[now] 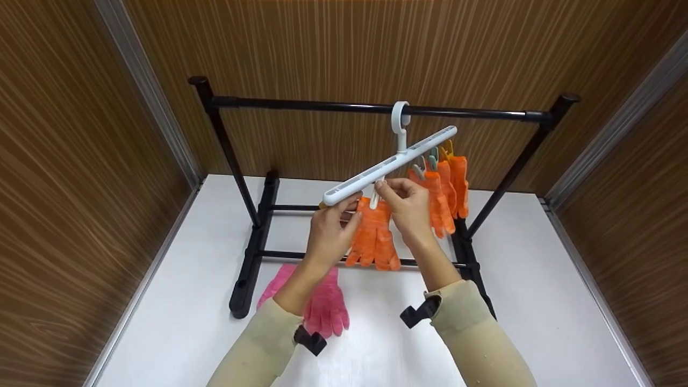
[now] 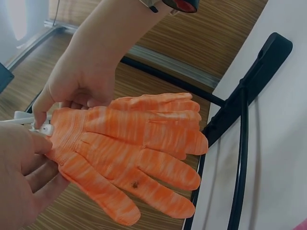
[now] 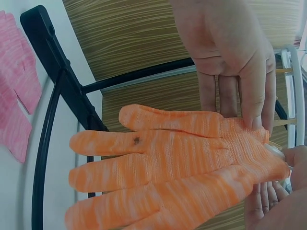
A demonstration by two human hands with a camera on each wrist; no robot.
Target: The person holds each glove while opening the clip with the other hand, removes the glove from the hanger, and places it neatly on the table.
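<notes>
The clip (image 2: 44, 128) gripping the orange glove (image 2: 129, 148) — mostly hidden behind fingertips.

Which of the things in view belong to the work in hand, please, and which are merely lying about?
In hand:
- orange gloves, cuff held at a clip
- white clip hanger
- left hand and right hand, both at the cuff

Lying about:
- pink gloves on the white table
- other orange gloves, already clipped
- black rack, which carries the hanger
</notes>
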